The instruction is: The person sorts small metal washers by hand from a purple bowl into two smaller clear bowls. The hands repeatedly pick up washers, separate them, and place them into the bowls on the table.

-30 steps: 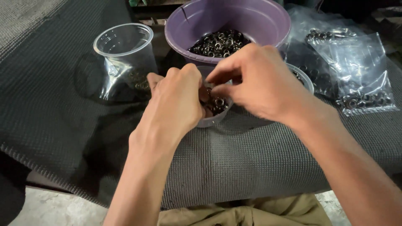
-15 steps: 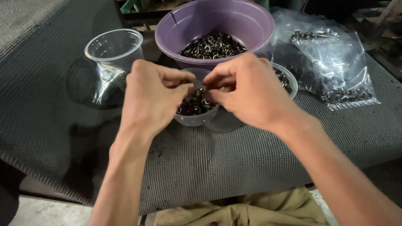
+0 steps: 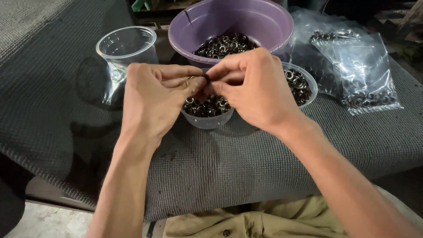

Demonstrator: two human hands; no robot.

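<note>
My left hand (image 3: 152,99) and my right hand (image 3: 255,86) meet fingertip to fingertip over a small clear cup (image 3: 207,117) filled with small dark metal rings. Between the pinched fingers of both hands sits one small metal ring (image 3: 205,77). Behind the hands stands a purple plastic bowl (image 3: 264,26) holding many more rings. A second clear cup (image 3: 304,86) of rings shows to the right, partly hidden by my right hand.
An empty clear plastic cup (image 3: 127,48) stands at the left on the grey ribbed mat (image 3: 220,163). Clear plastic bags (image 3: 361,66) with rings lie at the right. The table's front edge runs along the bottom, above my lap.
Both hands have lifted from inside the small cup and now hold one ring between their fingertips above it. The view has shifted slightly.
</note>
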